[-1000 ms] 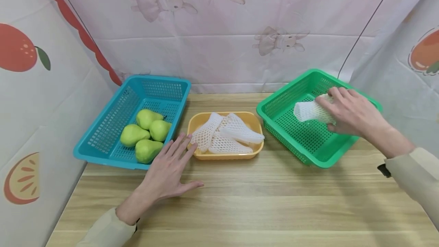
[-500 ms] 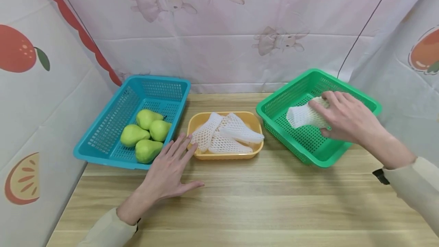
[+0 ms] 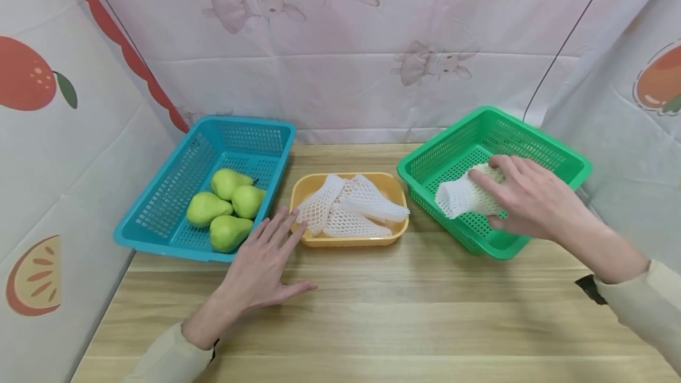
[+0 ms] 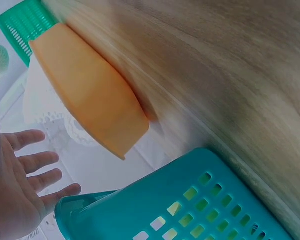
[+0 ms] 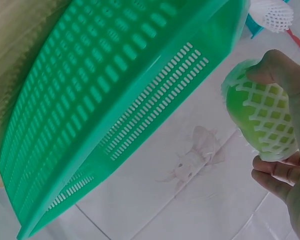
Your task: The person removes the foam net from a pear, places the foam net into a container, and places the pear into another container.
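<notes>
In the head view my right hand (image 3: 537, 200) holds a green pear (image 5: 235, 107) wrapped in a white foam net (image 3: 463, 197). The right wrist view shows thumb and fingers curled round it, with green skin showing through the mesh. Hand and pear are above the green basket (image 3: 532, 138). My left hand (image 3: 260, 268) has its fingers spread, palm down, between the blue basket (image 3: 159, 250) and the yellow tray (image 3: 351, 242). It holds nothing, and whether its fingertips touch the tray is unclear. Several flat foam nets (image 3: 367, 203) lie in the tray.
Several bare green pears (image 3: 229, 232) lie in the front right part of the blue basket. All three containers stand on a wooden table (image 3: 372, 312). Behind them hangs a printed cloth (image 3: 340, 87), with more cloth at both sides.
My right hand has moved toward me and slightly left with the netted pear, from deeper over the green basket to nearer its front left side. My left hand stays put.
</notes>
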Demonstrator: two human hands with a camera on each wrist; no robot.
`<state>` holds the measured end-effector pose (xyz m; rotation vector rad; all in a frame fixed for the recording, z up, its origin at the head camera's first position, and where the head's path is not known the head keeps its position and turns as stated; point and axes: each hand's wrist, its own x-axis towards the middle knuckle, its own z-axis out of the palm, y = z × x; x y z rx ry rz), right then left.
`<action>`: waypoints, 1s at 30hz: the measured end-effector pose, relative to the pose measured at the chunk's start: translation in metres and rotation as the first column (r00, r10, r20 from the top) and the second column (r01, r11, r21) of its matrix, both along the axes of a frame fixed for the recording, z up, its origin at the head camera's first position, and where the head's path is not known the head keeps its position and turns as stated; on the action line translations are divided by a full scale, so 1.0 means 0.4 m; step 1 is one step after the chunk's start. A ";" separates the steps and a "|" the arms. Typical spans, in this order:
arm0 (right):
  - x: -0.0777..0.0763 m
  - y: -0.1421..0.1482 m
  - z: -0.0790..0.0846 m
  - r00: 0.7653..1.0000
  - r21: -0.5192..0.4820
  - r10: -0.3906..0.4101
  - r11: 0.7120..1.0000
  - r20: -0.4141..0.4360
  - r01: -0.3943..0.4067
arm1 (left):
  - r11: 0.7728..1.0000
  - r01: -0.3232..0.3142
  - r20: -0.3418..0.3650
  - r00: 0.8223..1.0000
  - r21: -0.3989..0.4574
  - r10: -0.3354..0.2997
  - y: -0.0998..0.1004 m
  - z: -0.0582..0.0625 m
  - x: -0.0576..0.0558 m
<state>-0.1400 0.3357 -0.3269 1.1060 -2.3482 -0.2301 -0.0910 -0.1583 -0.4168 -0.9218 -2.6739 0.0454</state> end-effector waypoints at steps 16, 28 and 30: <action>0.046 -0.098 -0.021 0.997 -0.110 0.033 0.994 0.064 -0.025 | 1.000 -0.005 0.003 1.000 0.010 0.005 0.000 0.000 0.001; 0.085 -0.186 -0.088 0.989 -0.194 0.117 0.976 0.085 -0.098 | 0.999 0.023 -0.026 0.999 0.023 -0.023 0.007 0.007 -0.005; 0.090 -0.198 -0.101 0.987 -0.210 0.122 0.973 0.104 -0.098 | 0.999 0.023 -0.021 1.000 0.024 -0.022 0.008 0.006 -0.005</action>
